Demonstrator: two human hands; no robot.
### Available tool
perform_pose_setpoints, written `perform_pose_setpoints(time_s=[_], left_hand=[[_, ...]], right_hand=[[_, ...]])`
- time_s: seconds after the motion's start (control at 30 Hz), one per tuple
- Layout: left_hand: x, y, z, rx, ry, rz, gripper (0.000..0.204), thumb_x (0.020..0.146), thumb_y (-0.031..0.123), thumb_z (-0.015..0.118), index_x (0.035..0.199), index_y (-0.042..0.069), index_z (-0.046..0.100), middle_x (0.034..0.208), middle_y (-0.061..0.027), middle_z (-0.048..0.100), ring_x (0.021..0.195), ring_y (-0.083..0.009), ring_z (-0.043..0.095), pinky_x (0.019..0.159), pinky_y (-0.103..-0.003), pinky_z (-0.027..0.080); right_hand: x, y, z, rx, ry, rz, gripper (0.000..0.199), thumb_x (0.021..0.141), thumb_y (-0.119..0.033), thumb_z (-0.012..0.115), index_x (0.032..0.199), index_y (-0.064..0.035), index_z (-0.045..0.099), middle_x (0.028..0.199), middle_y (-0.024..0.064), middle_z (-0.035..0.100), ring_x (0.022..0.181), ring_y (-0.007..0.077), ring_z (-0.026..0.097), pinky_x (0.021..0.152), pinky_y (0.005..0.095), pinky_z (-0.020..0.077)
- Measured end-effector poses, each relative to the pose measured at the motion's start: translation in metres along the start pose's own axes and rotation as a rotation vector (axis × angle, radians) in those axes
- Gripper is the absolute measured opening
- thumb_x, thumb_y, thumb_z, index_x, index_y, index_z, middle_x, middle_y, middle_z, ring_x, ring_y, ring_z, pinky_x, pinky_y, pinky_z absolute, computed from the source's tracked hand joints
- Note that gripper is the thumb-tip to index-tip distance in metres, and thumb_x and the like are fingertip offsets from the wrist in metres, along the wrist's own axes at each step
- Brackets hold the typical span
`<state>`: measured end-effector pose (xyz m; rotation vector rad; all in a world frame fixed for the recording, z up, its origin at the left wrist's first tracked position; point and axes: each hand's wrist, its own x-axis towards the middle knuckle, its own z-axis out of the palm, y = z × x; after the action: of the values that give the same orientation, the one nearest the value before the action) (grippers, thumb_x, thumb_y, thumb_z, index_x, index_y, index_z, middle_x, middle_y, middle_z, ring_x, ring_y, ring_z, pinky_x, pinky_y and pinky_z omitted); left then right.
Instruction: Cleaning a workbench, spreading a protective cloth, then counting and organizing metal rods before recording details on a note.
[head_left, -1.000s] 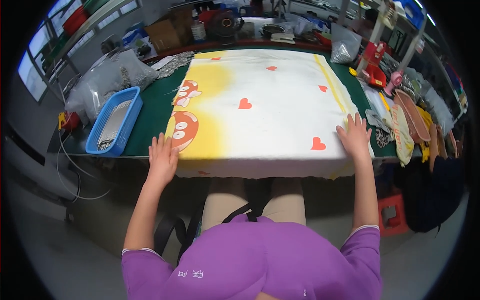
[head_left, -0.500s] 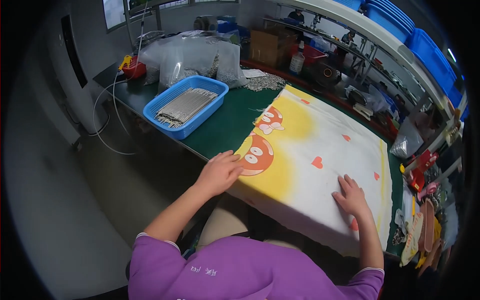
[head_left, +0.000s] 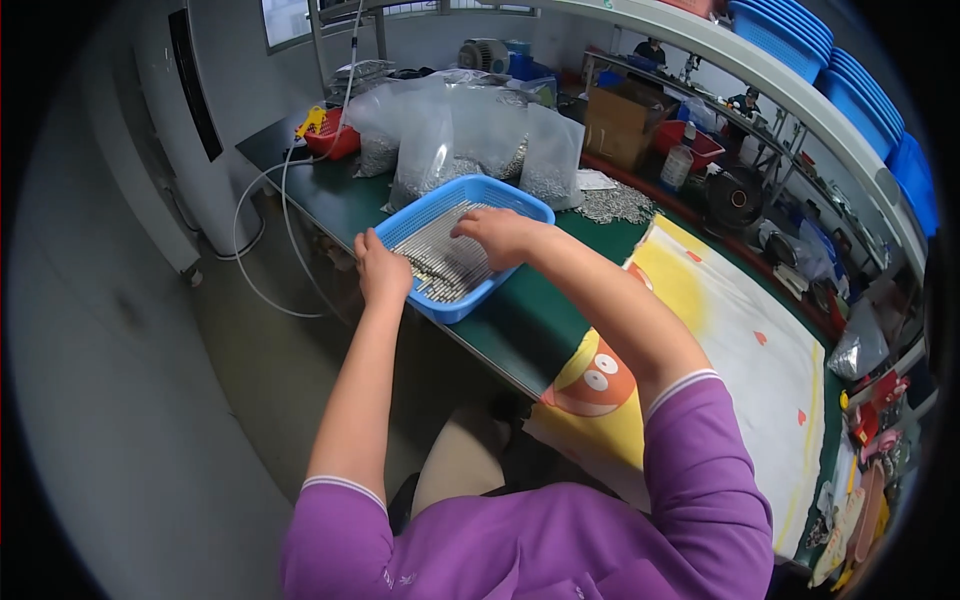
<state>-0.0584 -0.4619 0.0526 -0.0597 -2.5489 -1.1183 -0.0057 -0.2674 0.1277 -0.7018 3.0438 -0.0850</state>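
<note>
The blue plastic basket (head_left: 512, 196) stands on the table's near left part, with many thin metal rods (head_left: 440, 238) lying side by side in it. At its left rim is my left hand (head_left: 383, 270), fingers outside the wall and thumb toward the rods, closed on the basket. My right hand (head_left: 497, 236) reaches over the basket's right side. Its bent, parted fingers come down on the rods, and no rod shows lifted in them. A white and yellow printed cloth (head_left: 720, 340) with hearts and cartoon faces covers the table's right side, partly behind my right forearm.
Clear bags of small metal parts (head_left: 455, 135) stand behind the basket, beside a loose heap of metal parts (head_left: 615, 203). A red basket (head_left: 335, 140) and a looping white hose (head_left: 240, 225) are at left. Blue baskets (head_left: 780, 40) are stacked on the shelf at upper right.
Both hands have left the cloth and moved to the blue basket, the left to its rim and the right over the rods. The view has shifted left.
</note>
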Motion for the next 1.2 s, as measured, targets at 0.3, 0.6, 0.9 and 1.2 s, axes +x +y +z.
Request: perform_pose_setpoints(time_s=[0.3,0.6,0.9,1.2], left_hand=[[-0.011,-0.005,-0.008,-0.040,0.024,0.058,0.043,0.083,0.002,0.042,0.126,-0.004,0.041,0.139,-0.0258,0.028,0.119,-0.0424,0.042,0.099,-0.043,0.037],[-0.003,-0.008,-0.007,-0.008,0.005,0.107,0.041,0.083,0.002,0.042,0.123,-0.005,0.043,0.140,-0.0250,0.029,0.118,-0.0412,0.044,0.097,-0.043,0.038],[-0.005,-0.013,-0.005,0.011,-0.008,0.053,0.040,0.083,0.002,0.042,0.122,-0.002,0.047,0.142,-0.0203,0.028,0.121,-0.0368,0.043,0.097,-0.043,0.039],[-0.005,-0.008,-0.002,0.009,0.007,0.087,0.037,0.082,0.001,0.042,0.119,-0.002,0.049,0.141,-0.0219,0.029,0.120,-0.0384,0.044,0.096,-0.042,0.039]], right_hand=[[0.052,0.039,0.024,-0.199,-0.133,-0.299,0.081,0.059,-0.013,0.075,0.131,-0.0121,0.038,0.127,0.0125,0.044,0.114,0.0310,0.049,0.097,0.0384,0.0412],[0.072,0.033,0.026,-0.245,-0.172,-0.150,0.058,0.063,-0.013,0.069,0.117,-0.0047,0.049,0.119,0.0142,0.049,0.113,0.0311,0.049,0.093,0.0373,0.0428],[0.041,0.032,0.023,-0.171,-0.169,-0.203,0.053,0.061,-0.020,0.074,0.109,-0.0043,0.055,0.111,0.0138,0.056,0.106,0.0321,0.054,0.090,0.0394,0.0450],[0.054,0.040,0.024,-0.181,-0.205,-0.120,0.036,0.068,-0.026,0.069,0.100,-0.0103,0.064,0.094,0.0132,0.065,0.093,0.0315,0.061,0.083,0.0387,0.0475]])
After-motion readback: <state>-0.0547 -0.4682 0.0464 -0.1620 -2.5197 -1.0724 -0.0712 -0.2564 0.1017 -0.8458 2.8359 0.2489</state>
